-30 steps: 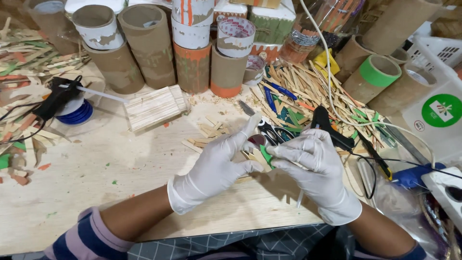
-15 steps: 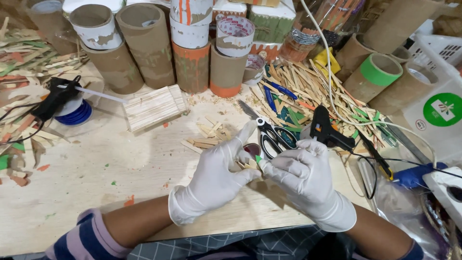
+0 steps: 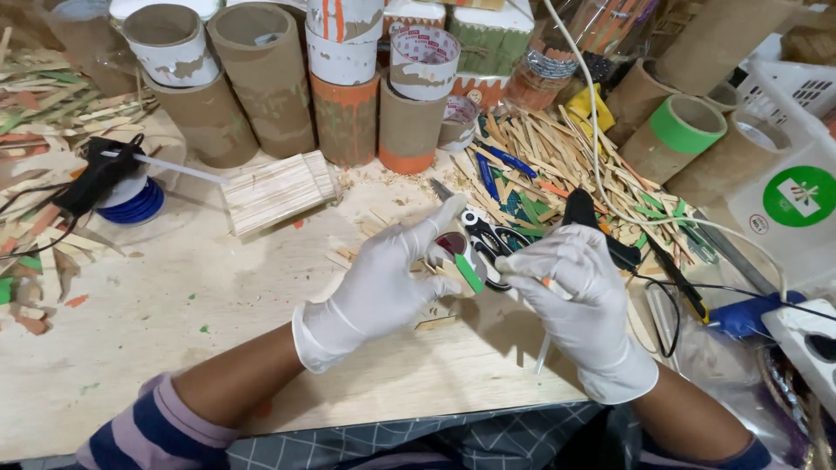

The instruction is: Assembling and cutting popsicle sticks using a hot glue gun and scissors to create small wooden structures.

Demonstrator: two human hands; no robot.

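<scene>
While the gloved left hand [image 3: 383,287] pinched a small craft-stick piece [image 3: 460,265], it looked light, thin and snappable. The right hand [image 3: 570,296] was curled around a slim stick [image 3: 551,285]; edges seemed the best hold.

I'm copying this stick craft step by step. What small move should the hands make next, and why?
Probably bring the right hand with its thin stick up to the small stick piece in the left hand: the two sit close but apart.
</scene>
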